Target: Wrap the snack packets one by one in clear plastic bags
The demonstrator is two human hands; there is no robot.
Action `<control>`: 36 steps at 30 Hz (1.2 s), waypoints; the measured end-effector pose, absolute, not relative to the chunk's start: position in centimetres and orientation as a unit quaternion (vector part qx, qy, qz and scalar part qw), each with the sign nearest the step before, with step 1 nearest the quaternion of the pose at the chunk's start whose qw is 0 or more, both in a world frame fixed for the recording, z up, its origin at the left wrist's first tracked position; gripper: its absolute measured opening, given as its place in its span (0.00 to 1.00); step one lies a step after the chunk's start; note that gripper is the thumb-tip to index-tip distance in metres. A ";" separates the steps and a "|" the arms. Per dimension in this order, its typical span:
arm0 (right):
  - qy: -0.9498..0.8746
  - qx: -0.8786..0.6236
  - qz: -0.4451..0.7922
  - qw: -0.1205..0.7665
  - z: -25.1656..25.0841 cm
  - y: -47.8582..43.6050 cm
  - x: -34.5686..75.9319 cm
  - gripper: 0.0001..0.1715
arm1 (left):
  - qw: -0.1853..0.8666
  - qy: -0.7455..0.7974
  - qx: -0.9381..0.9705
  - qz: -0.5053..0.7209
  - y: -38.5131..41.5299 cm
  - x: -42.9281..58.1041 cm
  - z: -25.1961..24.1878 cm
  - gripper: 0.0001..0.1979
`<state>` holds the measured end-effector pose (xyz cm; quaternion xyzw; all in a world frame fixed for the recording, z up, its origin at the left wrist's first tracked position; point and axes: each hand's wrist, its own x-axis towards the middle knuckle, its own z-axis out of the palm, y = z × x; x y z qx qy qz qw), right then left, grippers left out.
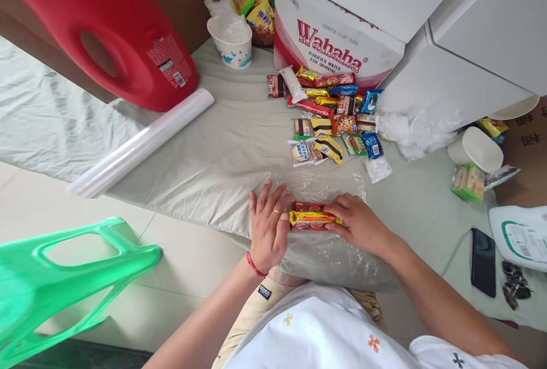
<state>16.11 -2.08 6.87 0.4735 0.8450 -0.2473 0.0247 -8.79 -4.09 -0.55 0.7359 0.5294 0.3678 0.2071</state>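
A small bundle of red and yellow wrapped snack bars (311,217) lies on a sheet of clear plastic film (327,249) at the front edge of the covered surface. My right hand (356,222) pinches the right end of the bundle between thumb and fingers. At the left end rests my left hand (269,229), its fingers stretched out and apart, with the thumb beside the bars. Beyond the hands, several more wrapped snacks (329,135) lie in rows and a loose pile.
A roll of clear film (143,144) lies left, near a red jug (141,44). Behind stand a paper cup (233,47) and a Wahaha box (333,41). Crumpled plastic (421,132), a phone (482,262) and keys (515,283) lie right. A green stool (72,278) stands left.
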 end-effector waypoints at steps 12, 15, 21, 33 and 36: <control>0.828 0.546 -0.023 -0.124 8.2 18.5 14.6 0.20 | 0.135 0.506 0.801 0.288 -4.2 -7.8 -0.1 0.14; 0.813 0.580 -0.012 -0.047 6.7 24.5 13.1 0.24 | 0.139 0.509 0.804 0.274 -4.2 -7.9 0.0 0.14; 0.844 0.537 0.008 -0.010 5.6 25.5 11.6 0.26 | 0.164 0.520 0.794 0.269 -4.2 -7.7 0.2 0.20; 0.827 0.537 -0.027 -0.165 10.9 16.7 15.7 0.24 | 0.146 0.543 0.781 0.273 -4.2 -7.5 -0.1 0.17; 0.866 0.461 -0.145 -0.132 11.9 12.1 16.0 0.19 | 0.147 0.538 0.779 0.288 -4.3 -7.6 -0.2 0.16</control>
